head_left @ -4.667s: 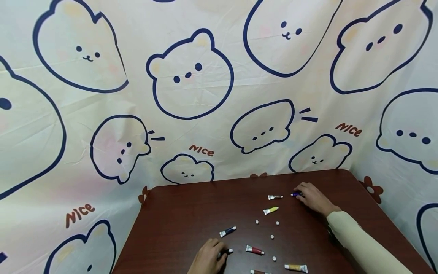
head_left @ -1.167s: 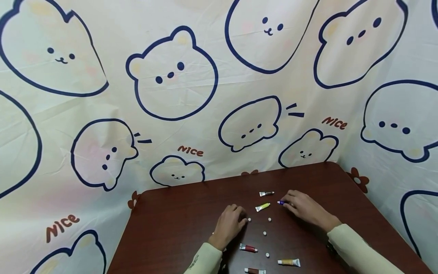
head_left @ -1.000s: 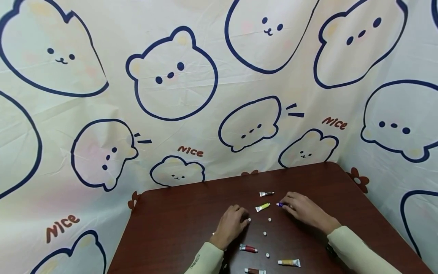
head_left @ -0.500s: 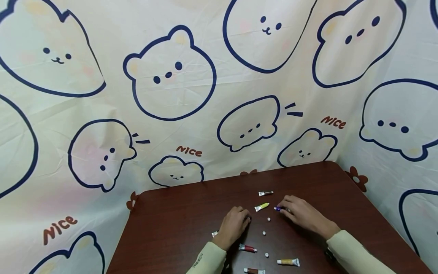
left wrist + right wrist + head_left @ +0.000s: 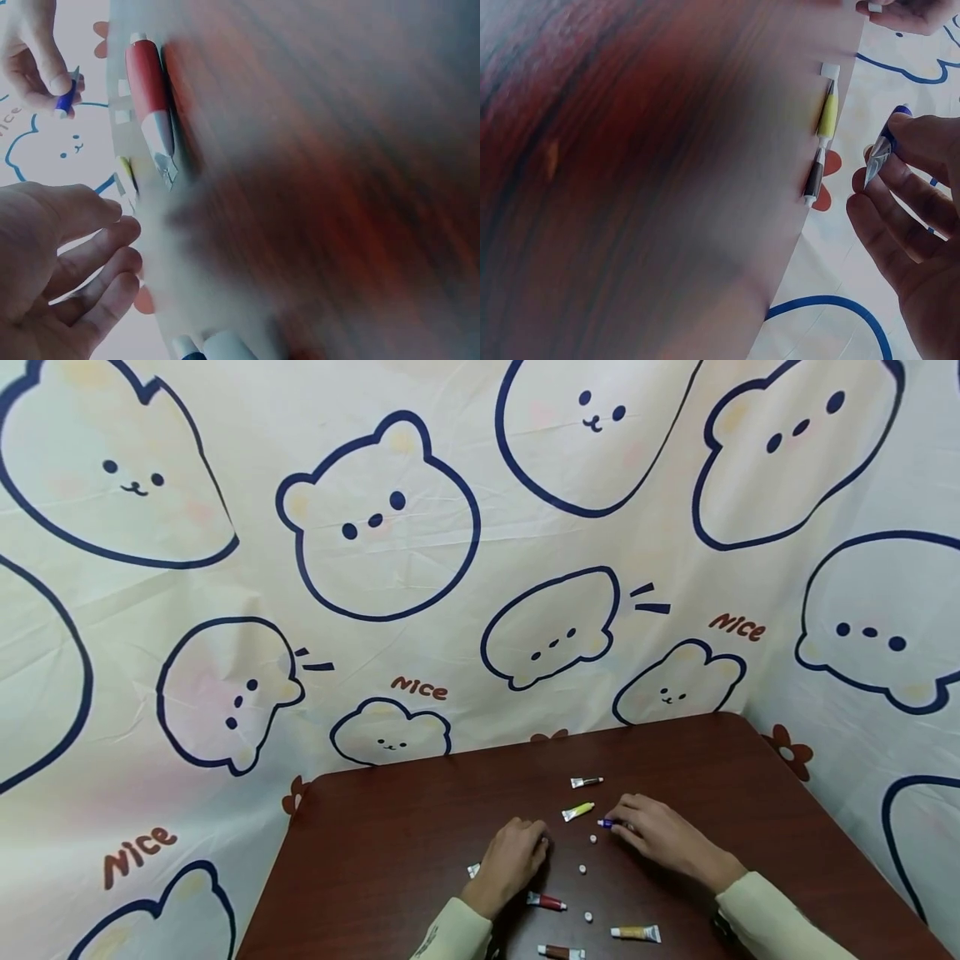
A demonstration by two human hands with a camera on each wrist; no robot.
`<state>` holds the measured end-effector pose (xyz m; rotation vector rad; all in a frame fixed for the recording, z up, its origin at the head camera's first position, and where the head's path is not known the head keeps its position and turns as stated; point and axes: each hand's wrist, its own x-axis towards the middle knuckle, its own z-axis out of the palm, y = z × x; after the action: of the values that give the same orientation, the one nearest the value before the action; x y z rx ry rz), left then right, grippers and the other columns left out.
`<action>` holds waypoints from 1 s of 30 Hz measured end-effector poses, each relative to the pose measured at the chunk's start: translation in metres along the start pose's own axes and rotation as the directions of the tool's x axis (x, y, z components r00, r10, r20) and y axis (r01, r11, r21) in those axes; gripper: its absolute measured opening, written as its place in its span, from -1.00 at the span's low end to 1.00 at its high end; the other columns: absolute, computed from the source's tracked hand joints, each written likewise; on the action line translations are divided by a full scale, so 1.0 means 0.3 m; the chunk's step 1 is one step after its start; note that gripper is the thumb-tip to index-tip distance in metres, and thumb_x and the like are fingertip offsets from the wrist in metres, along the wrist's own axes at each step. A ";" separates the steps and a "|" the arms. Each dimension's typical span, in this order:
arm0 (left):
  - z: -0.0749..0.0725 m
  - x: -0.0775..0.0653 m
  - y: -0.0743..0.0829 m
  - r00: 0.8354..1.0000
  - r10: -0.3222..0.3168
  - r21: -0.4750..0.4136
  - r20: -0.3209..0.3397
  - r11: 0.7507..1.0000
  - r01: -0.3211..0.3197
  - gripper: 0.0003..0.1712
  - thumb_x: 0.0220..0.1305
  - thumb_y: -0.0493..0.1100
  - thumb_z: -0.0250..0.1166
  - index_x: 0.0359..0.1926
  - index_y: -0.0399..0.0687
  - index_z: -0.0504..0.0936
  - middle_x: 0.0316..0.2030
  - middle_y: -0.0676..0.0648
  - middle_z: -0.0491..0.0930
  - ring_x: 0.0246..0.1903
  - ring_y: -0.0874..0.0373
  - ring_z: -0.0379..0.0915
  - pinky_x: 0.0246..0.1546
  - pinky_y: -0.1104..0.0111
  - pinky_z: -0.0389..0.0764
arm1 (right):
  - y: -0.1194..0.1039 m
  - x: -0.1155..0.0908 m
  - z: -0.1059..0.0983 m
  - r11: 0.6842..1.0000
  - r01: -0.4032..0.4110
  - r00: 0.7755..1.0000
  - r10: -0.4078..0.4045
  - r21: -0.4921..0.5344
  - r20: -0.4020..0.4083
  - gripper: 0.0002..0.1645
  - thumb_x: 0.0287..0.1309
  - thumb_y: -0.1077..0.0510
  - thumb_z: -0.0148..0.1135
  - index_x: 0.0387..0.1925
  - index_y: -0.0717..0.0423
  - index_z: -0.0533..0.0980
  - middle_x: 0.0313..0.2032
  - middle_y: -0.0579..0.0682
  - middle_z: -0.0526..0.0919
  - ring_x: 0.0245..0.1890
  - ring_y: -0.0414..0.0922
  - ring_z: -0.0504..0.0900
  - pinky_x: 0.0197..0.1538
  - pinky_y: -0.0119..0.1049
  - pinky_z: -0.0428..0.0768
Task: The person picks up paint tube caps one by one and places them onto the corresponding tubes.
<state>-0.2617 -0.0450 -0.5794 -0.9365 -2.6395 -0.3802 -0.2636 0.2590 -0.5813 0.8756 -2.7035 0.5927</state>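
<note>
My right hand (image 5: 663,835) pinches a small purple paint tube (image 5: 885,146) between thumb and fingers. The tube's capless-looking or capped tip is too small to tell; its crimped silver end points toward the palm side. My left hand (image 5: 513,860) is bent over the table, left of the right hand. A small white cap (image 5: 874,8) shows between its thumb and fingertip in the right wrist view. Nearest to the hands lie a yellow-green paint tube (image 5: 578,812), a loose white cap (image 5: 593,839) and a red paint tube (image 5: 547,902).
Two more white caps (image 5: 582,869) lie in a rough column. A dark tube (image 5: 587,782) lies at the back; an ochre tube (image 5: 636,933) and a brown tube (image 5: 562,952) lie in front. Another tube (image 5: 473,870) is mostly behind the left hand. A patterned cloth (image 5: 420,560) hangs behind the table.
My left hand has left the dark tubes, moved up and right, and taken a white cap from the table. My right hand has brought the purple tube nearer and to the left.
</note>
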 end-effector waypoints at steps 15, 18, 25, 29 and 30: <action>-0.041 -0.056 -0.008 0.994 0.032 -0.075 -0.106 0.996 -0.040 -0.85 0.31 -0.28 0.52 -0.12 -0.02 0.81 -0.26 0.06 0.79 -0.26 0.19 0.64 -0.22 0.39 0.68 | -0.035 0.009 0.008 1.000 0.019 1.000 -0.018 -0.017 0.017 -0.87 0.42 0.13 0.46 -0.05 -0.05 0.76 -0.18 -0.26 0.62 -0.25 -0.44 0.47 -0.23 -0.38 0.61; -0.048 -0.065 -0.006 0.992 0.023 -0.097 -0.125 0.995 -0.035 -0.83 0.27 -0.29 0.54 -0.15 -0.02 0.78 -0.27 0.08 0.78 -0.29 0.22 0.61 -0.25 0.42 0.65 | -0.045 0.010 0.009 1.000 0.018 1.000 -0.017 -0.014 0.022 -0.87 0.43 0.12 0.46 -0.04 -0.05 0.76 -0.17 -0.26 0.63 -0.24 -0.43 0.47 -0.22 -0.38 0.61; -0.063 -0.085 0.003 0.993 -0.002 -0.102 -0.121 0.995 -0.010 -0.86 0.30 -0.23 0.55 -0.16 0.01 0.78 -0.25 0.08 0.76 -0.24 0.22 0.63 -0.22 0.41 0.66 | -0.065 0.014 0.012 1.000 0.005 1.000 -0.004 -0.010 0.024 -0.86 0.44 0.11 0.45 -0.03 -0.05 0.77 -0.15 -0.27 0.64 -0.19 -0.43 0.53 -0.18 -0.35 0.67; -0.072 -0.101 0.010 0.994 -0.014 -0.093 -0.110 0.996 0.004 -0.87 0.31 -0.21 0.55 -0.15 0.03 0.79 -0.25 0.09 0.75 -0.22 0.23 0.63 -0.22 0.41 0.67 | -0.078 0.015 0.011 1.000 0.000 0.999 0.000 -0.001 0.044 -0.85 0.45 0.11 0.44 -0.01 -0.07 0.77 -0.14 -0.28 0.64 -0.16 -0.41 0.56 -0.13 -0.32 0.71; -0.073 -0.104 0.011 0.994 -0.015 -0.094 -0.109 0.996 0.005 -0.87 0.31 -0.22 0.55 -0.15 0.03 0.79 -0.25 0.09 0.74 -0.22 0.23 0.63 -0.22 0.41 0.67 | -0.081 0.016 0.010 1.000 -0.001 0.999 0.001 0.000 0.047 -0.85 0.45 0.11 0.44 -0.01 -0.08 0.77 -0.14 -0.29 0.64 -0.15 -0.41 0.56 -0.13 -0.31 0.71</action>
<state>-0.2320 -0.0676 -0.5706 -0.9043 -2.5465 -0.5467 -0.2531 0.2374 -0.5751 0.8992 -2.7461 0.5798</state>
